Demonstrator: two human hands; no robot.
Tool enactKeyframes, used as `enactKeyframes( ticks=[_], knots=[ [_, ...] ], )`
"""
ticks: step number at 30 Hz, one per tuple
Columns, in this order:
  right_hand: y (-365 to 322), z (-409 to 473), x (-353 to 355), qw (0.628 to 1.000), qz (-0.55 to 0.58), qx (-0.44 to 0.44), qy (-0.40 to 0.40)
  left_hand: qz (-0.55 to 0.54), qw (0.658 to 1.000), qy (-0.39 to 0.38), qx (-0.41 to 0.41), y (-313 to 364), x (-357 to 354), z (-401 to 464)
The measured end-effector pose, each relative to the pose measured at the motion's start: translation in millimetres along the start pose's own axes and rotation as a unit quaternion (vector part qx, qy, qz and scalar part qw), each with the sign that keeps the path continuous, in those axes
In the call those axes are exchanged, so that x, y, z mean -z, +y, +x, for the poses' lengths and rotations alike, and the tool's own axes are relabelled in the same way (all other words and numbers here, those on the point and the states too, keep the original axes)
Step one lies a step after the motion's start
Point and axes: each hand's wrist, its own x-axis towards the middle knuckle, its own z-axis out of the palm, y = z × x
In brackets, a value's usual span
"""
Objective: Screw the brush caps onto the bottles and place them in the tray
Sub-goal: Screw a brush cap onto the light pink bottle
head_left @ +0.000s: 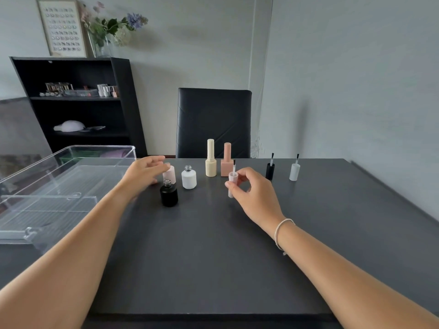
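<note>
Step in hand, as judged: pairing the pale pink brush cap (232, 180) with its bottle. The right hand (251, 193), at frame centre, pinches this cap between thumb and curled fingers (240, 173), brush end pointing up. The left hand (142, 173), left of centre, reaches with loosely spread fingers toward the pale pink bottle (170, 174); contact cannot be confirmed, and nothing is grasped.

Positions on the dark surface (213, 257):
- The black bottle (169, 194) stands just in front of the pale pink bottle, neck uncapped.
- The white bottle (189, 178) stands just right of both, neck uncapped.
- The cream bottle (210, 159) and the peach bottle (226, 160), both capped, stand at upper centre, not yet in the tray.
- The black brush cap (270, 169) and the white brush cap (294, 170) stand brush-up at centre right, well apart from the bottles.
- The clear tray (71, 186) occupies the left of the frame and appears to hold no bottles.

Next move, as judged: secure the pale pink bottle, invert the cap, guide the brush into the neck, then turn until seated.

Limits of view: the left fingers cover the pale pink bottle's neck. The right hand covers part of the held cap. The tray's left edge is cut off by the frame.
</note>
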Motion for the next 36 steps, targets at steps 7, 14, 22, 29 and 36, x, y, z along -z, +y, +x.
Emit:
enactKeyframes(
  ticks=[7, 14, 22, 29, 36],
  knots=[
    [1.3, 1.6, -0.6, 1.000, 0.020, -0.004, -0.004, -0.020, 1.000, -0.023, -0.008, -8.0, -0.4, 9.3],
    [1.6, 1.2, -1.0, 0.999, 0.029, -0.009, -0.016, -0.017, 1.000, -0.008, -0.017, -16.7, -1.5, 9.6],
    [-2.0, 0.5, 1.9, 0.999, 0.043, -0.009, -0.010, 0.002, 0.985, 0.130, -0.111, 4.2, -8.4, -7.4],
    [-5.9, -0.2, 7.6, 0.998, 0.058, -0.028, -0.013, -0.072, 0.965, 0.159, -0.194, 44.7, -23.9, -35.9],
    [-9.7, 3.7, 21.0, 0.992, 0.123, -0.005, 0.009, -0.092, 0.965, 0.058, -0.241, 52.2, -46.1, -55.6]
  ],
)
